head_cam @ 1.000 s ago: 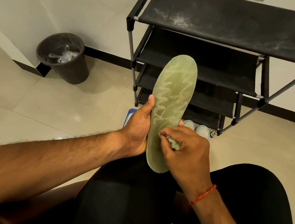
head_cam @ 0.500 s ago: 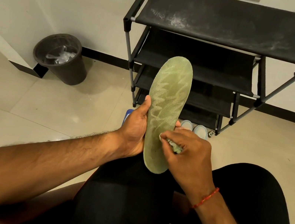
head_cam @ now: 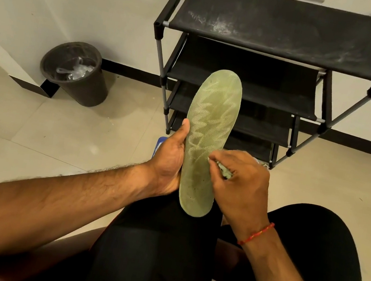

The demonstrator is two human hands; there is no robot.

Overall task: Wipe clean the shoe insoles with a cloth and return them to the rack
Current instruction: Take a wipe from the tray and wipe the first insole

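A long olive-green insole with a mesh zigzag pattern stands upright above my knees, toe end up. My left hand grips its left edge near the middle, thumb on the front. My right hand pinches a small pale crumpled cloth against the insole's right edge, low on the heel half. Behind the insole stands the black shoe rack with several fabric shelves, its dusty top shelf bare.
A dark waste bin with clear plastic inside sits by the wall corner at left. A blue object peeks out behind my left hand on the tiled floor. My black-trousered legs fill the lower frame.
My right hand with the cloth has slid from the insole's middle toward its right edge. The insole and left hand stay almost still.
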